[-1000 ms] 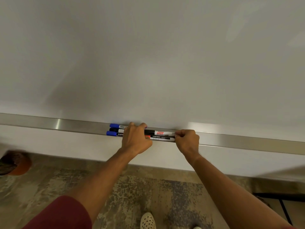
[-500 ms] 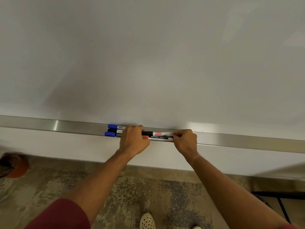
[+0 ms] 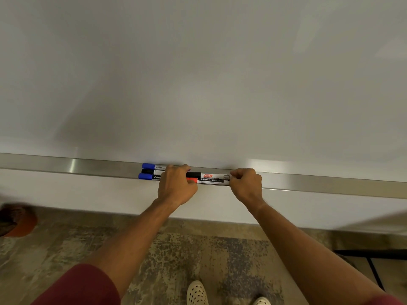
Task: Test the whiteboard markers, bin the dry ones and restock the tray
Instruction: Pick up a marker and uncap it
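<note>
1. A bare whiteboard (image 3: 198, 73) fills the upper part of the view, and a brushed metal marker tray (image 3: 66, 165) runs along its lower edge from side to side
2. A cluster of whiteboard markers (image 3: 211, 178) lies lengthwise in the tray, packed side by side near the middle
3. On the left end of the cluster three caps stick out: a blue cap (image 3: 148, 166) nearest the board, a black cap (image 3: 147, 171) in the middle and another blue cap (image 3: 145, 176) at the front lip
4. The left hand (image 3: 176, 186) sits over the middle of the cluster, fingers curled down over the marker barrels, thumb at the front against a red cap (image 3: 192, 180)
5. The right hand (image 3: 245, 183) is at the right end of the cluster, fingers curled in tight, pinching the marker ends against the thumb
6. Between the hands show a white-labelled barrel with a red logo and, in front of it, a black barrel with white lettering
7. Both forearms reach up from the bottom of the view; a maroon sleeve (image 3: 77, 287) covers the left upper arm
8. Below the board lies a mottled grey-brown floor (image 3: 198, 249) with two perforated cream shoes (image 3: 197, 292) at the bottom edge
9. A blurred reddish-orange object (image 3: 19, 220) sits on the floor at far left; what it is cannot be told
</note>
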